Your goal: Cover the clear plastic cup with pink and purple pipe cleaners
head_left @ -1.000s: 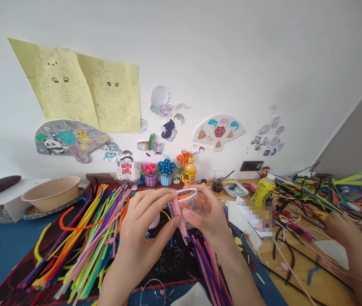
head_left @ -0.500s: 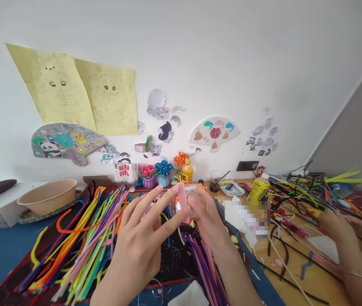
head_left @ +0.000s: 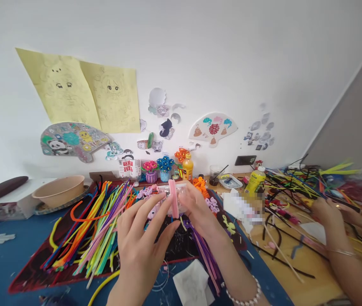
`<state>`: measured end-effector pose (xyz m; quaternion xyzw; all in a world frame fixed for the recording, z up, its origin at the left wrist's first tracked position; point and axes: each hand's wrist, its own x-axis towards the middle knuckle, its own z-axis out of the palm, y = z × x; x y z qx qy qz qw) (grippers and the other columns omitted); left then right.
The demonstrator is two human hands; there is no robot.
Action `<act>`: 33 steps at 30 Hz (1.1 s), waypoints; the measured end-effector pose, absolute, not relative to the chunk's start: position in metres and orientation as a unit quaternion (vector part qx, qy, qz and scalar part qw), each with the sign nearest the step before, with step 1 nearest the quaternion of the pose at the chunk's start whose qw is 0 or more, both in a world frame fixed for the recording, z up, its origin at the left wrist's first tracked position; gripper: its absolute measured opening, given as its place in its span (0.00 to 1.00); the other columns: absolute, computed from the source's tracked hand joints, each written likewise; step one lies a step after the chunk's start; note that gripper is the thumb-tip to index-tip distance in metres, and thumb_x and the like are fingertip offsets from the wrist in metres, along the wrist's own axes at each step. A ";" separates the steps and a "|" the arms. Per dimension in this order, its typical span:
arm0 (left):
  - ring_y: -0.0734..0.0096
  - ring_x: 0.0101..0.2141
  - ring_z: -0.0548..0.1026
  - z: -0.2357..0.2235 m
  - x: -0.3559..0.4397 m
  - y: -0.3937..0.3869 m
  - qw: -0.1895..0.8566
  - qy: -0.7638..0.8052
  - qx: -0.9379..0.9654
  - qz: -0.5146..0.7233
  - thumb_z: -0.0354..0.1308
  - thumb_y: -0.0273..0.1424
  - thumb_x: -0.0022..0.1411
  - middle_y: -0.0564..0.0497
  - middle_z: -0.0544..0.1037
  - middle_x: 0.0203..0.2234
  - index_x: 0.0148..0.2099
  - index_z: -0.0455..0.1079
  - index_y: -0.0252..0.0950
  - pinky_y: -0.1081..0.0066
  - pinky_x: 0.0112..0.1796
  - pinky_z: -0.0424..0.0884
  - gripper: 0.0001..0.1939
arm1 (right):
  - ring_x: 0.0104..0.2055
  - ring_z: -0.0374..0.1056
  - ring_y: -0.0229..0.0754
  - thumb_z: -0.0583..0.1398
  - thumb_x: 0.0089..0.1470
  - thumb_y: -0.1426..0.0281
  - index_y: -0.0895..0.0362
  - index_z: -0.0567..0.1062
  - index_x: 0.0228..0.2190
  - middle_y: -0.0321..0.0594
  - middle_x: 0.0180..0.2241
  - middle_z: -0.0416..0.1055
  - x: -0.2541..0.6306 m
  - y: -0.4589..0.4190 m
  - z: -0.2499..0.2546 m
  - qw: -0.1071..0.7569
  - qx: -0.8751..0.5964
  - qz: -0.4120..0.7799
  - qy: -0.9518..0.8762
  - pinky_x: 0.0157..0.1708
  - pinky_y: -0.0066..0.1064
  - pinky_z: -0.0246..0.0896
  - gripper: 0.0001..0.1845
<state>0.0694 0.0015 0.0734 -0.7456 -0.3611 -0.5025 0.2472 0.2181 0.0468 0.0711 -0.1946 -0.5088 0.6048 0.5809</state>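
Observation:
In front of me, both hands hold a small clear plastic container [head_left: 181,205] with a band of pink pipe cleaners [head_left: 173,199] standing upright against it. My left hand [head_left: 142,240] has its fingertips and thumb on the pink band, the other fingers loosely bent. My right hand [head_left: 202,210] grips the container's right side, its fingertips partly hidden behind it. Beneath my right forearm lie purple and pink pipe cleaners [head_left: 202,253]. Lilac pipe-cleaner flowers [head_left: 212,205] sit just right of my right hand.
A heap of coloured pipe cleaners [head_left: 104,229] covers the dark red mat's left side. Behind stand potted pipe-cleaner flowers [head_left: 165,168] and an orange juice bottle [head_left: 188,168]. White paper [head_left: 193,282] lies in front. A co-worker's hands [head_left: 329,219] work at the right.
The view has shifted slightly, bringing more of the near table in. The pink band and container sit slightly farther left in view, still in both hands, and my left thumb has moved lower.

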 end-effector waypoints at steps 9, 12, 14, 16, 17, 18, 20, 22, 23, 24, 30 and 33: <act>0.55 0.50 0.72 0.025 0.048 -0.020 0.352 -0.344 -0.779 -0.388 0.57 0.20 0.64 0.44 0.82 0.49 0.56 0.74 0.37 0.57 0.52 0.61 0.19 | 0.39 0.75 0.41 0.71 0.47 0.55 0.54 0.72 0.41 0.38 0.38 0.77 0.219 0.030 0.030 0.552 -0.270 0.626 -0.480 0.36 0.28 0.69 0.25; 0.59 0.48 0.75 -0.003 0.043 -0.030 0.295 -0.332 -0.815 -0.373 0.51 0.20 0.68 0.48 0.82 0.49 0.53 0.76 0.39 0.59 0.52 0.61 0.18 | 0.34 0.75 0.40 0.69 0.48 0.52 0.54 0.71 0.40 0.36 0.34 0.76 0.224 0.033 0.003 0.522 -0.321 0.635 -0.471 0.35 0.30 0.70 0.24; 0.62 0.45 0.77 -0.018 0.040 -0.038 0.238 -0.327 -0.836 -0.370 0.48 0.20 0.68 0.50 0.83 0.47 0.49 0.77 0.38 0.62 0.49 0.63 0.18 | 0.30 0.74 0.39 0.69 0.49 0.52 0.55 0.71 0.39 0.35 0.31 0.76 0.229 0.036 -0.014 0.513 -0.344 0.634 -0.465 0.34 0.31 0.70 0.24; 0.66 0.39 0.79 -0.031 0.037 -0.046 0.182 -0.330 -0.848 -0.373 0.48 0.20 0.69 0.50 0.85 0.40 0.48 0.77 0.37 0.65 0.44 0.66 0.17 | 0.30 0.74 0.39 0.69 0.49 0.52 0.55 0.72 0.40 0.36 0.31 0.76 0.235 0.039 -0.029 0.506 -0.360 0.633 -0.462 0.34 0.31 0.69 0.24; 0.68 0.34 0.79 -0.037 0.036 -0.049 0.157 -0.337 -0.848 -0.379 0.49 0.20 0.68 0.51 0.84 0.35 0.48 0.76 0.36 0.67 0.39 0.67 0.16 | 0.32 0.75 0.39 0.70 0.48 0.53 0.55 0.73 0.40 0.36 0.32 0.77 0.237 0.041 -0.035 0.502 -0.365 0.632 -0.464 0.35 0.30 0.69 0.24; 0.70 0.29 0.77 -0.043 0.034 -0.052 0.137 -0.344 -0.844 -0.388 0.50 0.21 0.69 0.52 0.82 0.28 0.48 0.76 0.35 0.69 0.34 0.67 0.14 | 0.35 0.75 0.40 0.71 0.47 0.54 0.55 0.73 0.41 0.37 0.33 0.77 0.239 0.042 -0.040 0.497 -0.368 0.632 -0.467 0.38 0.30 0.68 0.25; 0.73 0.20 0.72 -0.054 0.032 -0.056 0.108 -0.369 -0.832 -0.400 0.52 0.23 0.69 0.56 0.75 0.19 0.49 0.75 0.34 0.71 0.26 0.64 0.12 | 0.39 0.75 0.41 0.73 0.44 0.55 0.55 0.75 0.43 0.37 0.35 0.78 0.242 0.044 -0.045 0.481 -0.367 0.639 -0.475 0.42 0.32 0.68 0.27; 0.73 0.20 0.72 -0.062 0.032 -0.058 0.084 -0.409 -0.813 -0.405 0.54 0.26 0.69 0.57 0.74 0.19 0.50 0.74 0.36 0.72 0.25 0.65 0.11 | 0.40 0.75 0.43 0.74 0.42 0.56 0.55 0.75 0.44 0.38 0.36 0.78 0.244 0.045 -0.047 0.459 -0.364 0.651 -0.483 0.44 0.34 0.67 0.30; 0.72 0.22 0.75 -0.064 0.033 -0.057 0.065 -0.435 -0.801 -0.407 0.55 0.28 0.68 0.55 0.77 0.22 0.50 0.74 0.38 0.72 0.26 0.68 0.11 | 0.39 0.75 0.43 0.74 0.41 0.56 0.55 0.75 0.44 0.39 0.36 0.78 0.245 0.045 -0.046 0.447 -0.363 0.657 -0.487 0.44 0.35 0.68 0.31; 0.70 0.26 0.78 -0.065 0.034 -0.055 0.040 -0.465 -0.785 -0.407 0.56 0.30 0.68 0.53 0.80 0.26 0.52 0.73 0.38 0.72 0.28 0.71 0.12 | 0.39 0.76 0.43 0.75 0.40 0.56 0.56 0.76 0.44 0.39 0.36 0.79 0.245 0.044 -0.045 0.435 -0.363 0.663 -0.489 0.44 0.36 0.68 0.31; 0.58 0.48 0.80 -0.045 0.047 -0.034 -0.099 -0.509 -0.737 -0.434 0.56 0.37 0.68 0.42 0.78 0.53 0.60 0.68 0.41 0.62 0.42 0.79 0.20 | 0.35 0.77 0.43 0.74 0.40 0.56 0.58 0.76 0.42 0.40 0.34 0.80 0.244 0.031 -0.035 0.389 -0.372 0.684 -0.493 0.40 0.35 0.71 0.30; 0.56 0.53 0.77 -0.032 0.050 -0.029 -0.125 -0.477 -0.752 -0.439 0.57 0.37 0.67 0.43 0.76 0.56 0.61 0.67 0.43 0.57 0.49 0.76 0.21 | 0.33 0.77 0.41 0.73 0.42 0.55 0.57 0.74 0.40 0.38 0.34 0.79 0.244 0.022 -0.030 0.392 -0.380 0.680 -0.490 0.37 0.34 0.71 0.28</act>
